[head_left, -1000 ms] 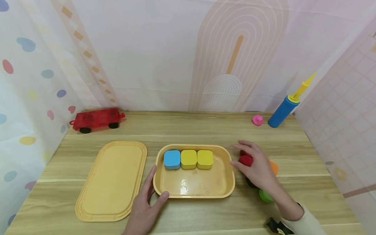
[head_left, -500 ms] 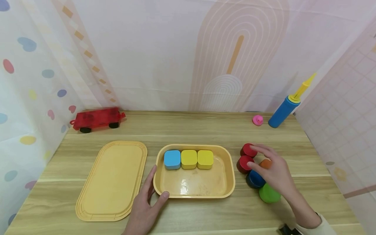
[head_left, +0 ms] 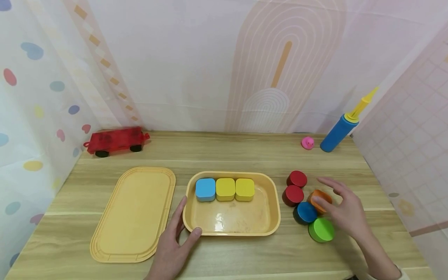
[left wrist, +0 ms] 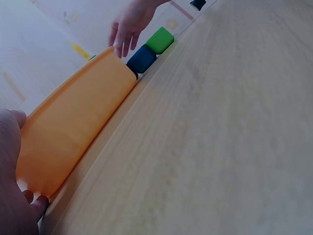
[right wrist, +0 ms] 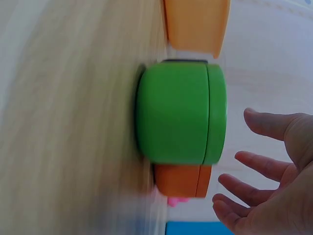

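Right fingers (head_left: 332, 184) above orange block (head_left: 322, 193), left fingers (head_left: 177, 213) touching tray (head_left: 260, 214)

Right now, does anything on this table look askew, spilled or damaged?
Nothing looks spilled or knocked over. The one slight oddity is faint brownish smudges on the floor of the yellow tray, toward the person's side. They stand out against its plain surface, though I can't tell dirt from wear.
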`<state>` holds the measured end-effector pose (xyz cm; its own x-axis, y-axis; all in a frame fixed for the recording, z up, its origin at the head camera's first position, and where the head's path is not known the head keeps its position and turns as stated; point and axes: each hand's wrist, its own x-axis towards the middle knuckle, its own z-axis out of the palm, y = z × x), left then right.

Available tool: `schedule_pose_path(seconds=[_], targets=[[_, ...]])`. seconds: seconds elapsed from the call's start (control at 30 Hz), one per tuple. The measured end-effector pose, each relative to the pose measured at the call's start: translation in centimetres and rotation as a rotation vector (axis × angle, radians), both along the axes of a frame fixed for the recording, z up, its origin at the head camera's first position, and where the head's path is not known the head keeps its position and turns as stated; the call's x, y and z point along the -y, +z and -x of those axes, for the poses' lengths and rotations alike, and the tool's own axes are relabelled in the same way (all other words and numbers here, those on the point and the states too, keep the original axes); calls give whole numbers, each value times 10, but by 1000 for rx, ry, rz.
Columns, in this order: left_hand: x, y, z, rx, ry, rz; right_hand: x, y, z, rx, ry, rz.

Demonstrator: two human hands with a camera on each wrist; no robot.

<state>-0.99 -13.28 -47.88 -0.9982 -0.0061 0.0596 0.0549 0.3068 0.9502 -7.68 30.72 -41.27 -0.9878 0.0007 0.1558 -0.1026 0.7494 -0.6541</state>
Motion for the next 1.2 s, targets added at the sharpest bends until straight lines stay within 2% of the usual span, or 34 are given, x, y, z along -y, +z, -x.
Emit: schedule_pose_path(seconds=[0.4, 0.6, 0.77, 1.2], targets=[[0, 0, 0, 5, 0, 4, -23, -9, -5, 31, 16, -19], [0, 0, 0, -8, -3, 4, -29, -11, -6, 103, 27, -8], [0, -1, 1, -20, 0, 4, -34, -12, -5, 154, 70, -12], [1, 0, 0, -10, 2, 14, -46, -19, -5, 171, 108, -2]])
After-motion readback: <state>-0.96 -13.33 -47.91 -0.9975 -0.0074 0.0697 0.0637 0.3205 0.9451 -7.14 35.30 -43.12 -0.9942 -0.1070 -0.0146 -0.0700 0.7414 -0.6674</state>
